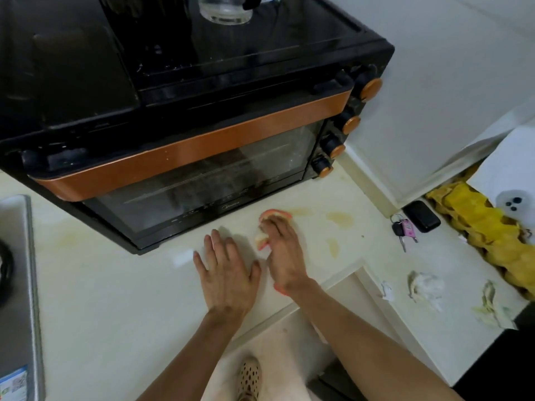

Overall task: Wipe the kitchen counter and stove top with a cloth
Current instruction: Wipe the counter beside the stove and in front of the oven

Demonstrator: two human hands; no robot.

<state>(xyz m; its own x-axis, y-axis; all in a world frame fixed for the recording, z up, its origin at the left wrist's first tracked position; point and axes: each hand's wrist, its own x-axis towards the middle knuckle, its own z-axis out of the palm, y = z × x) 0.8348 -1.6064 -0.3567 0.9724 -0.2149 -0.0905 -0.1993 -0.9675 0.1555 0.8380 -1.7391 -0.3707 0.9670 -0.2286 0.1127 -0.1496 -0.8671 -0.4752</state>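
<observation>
Landmark: the toaster oven (185, 117) is standing on the pale desk (101, 285).
Cloth: a small pink and white cloth (265, 238) is lying on the desk just in front of the oven door, under the right hand (282, 256).
Right fingers: they are closing on the cloth and pressing it down.
Left hand (227, 273): it is resting flat beside the right one, fingers apart, holding nothing.
Progress: yellowish stains (340, 219) are waiting to the right of the oven, near the keys (401, 228) and crumpled tissues (425, 287).
Left to do: the stove top (17, 270), left of the oven, seems not yet wiped, so I judge the task is early.
</observation>
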